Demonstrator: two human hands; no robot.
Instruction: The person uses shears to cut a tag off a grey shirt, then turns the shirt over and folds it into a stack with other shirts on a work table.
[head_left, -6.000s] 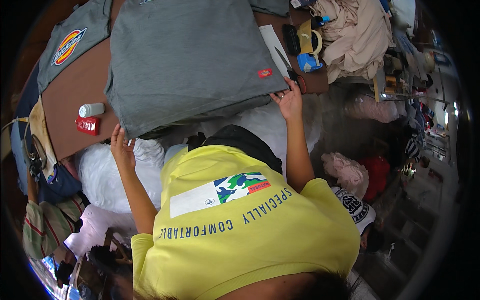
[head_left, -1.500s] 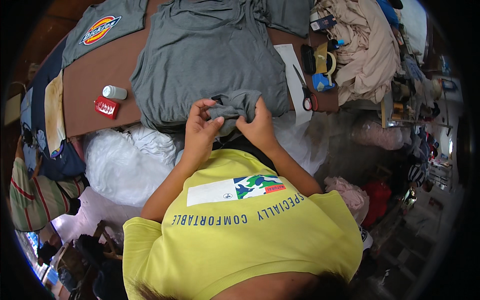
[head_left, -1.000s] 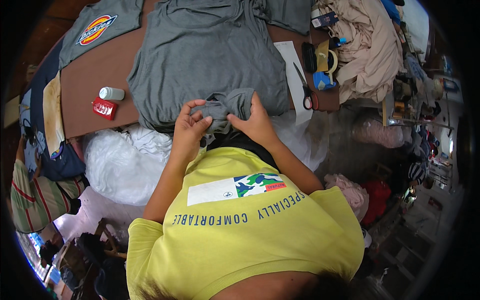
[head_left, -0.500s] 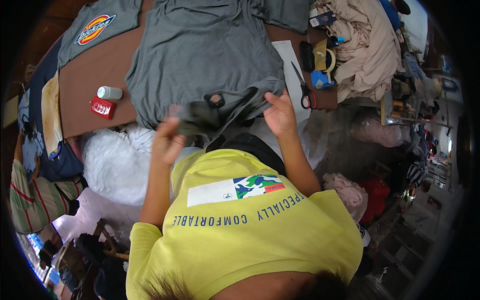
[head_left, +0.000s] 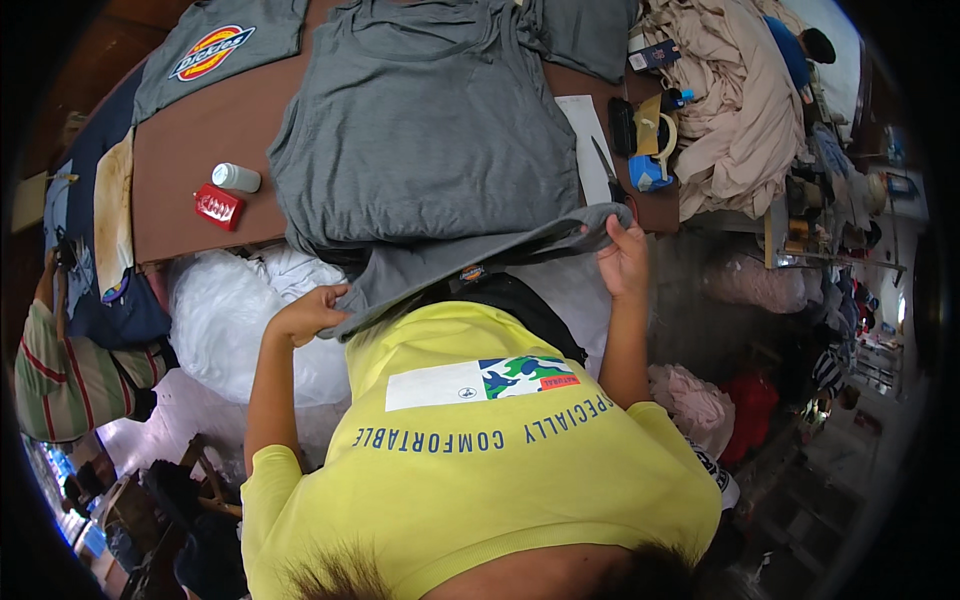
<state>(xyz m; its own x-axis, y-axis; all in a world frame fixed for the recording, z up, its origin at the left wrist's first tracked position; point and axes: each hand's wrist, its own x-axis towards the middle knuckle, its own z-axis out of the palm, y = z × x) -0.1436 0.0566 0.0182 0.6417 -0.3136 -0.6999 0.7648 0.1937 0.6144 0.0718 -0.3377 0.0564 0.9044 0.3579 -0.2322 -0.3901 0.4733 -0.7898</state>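
A grey sleeveless top [head_left: 420, 140] lies on the brown table, its lower end pulled over the near edge. My left hand [head_left: 308, 315] pinches one corner of the hem, beyond the edge and close to my body. Farther right, my right hand [head_left: 623, 258] grips the opposite end of the hem, so the cloth stretches in a slanting band between them. A small dark label [head_left: 472, 272] shows on the fabric near the middle of that band. Scissors [head_left: 608, 168] with dark handles lie by the right end, partly hidden by the lifted cloth.
On the brown table [head_left: 180, 190], a white bottle [head_left: 236, 178] and a red packet [head_left: 218, 206] stand left. Tape [head_left: 666, 140], a blue box [head_left: 650, 172] and beige cloth [head_left: 735, 110] lie right. Another grey garment [head_left: 230, 50] is far left. Plastic bags [head_left: 235, 330] hang below; a person [head_left: 80, 385] is left.
My hands have moved apart, the left toward my body and the right outward. The bunched hem is now drawn out wide, and its end covers part of the scissors.
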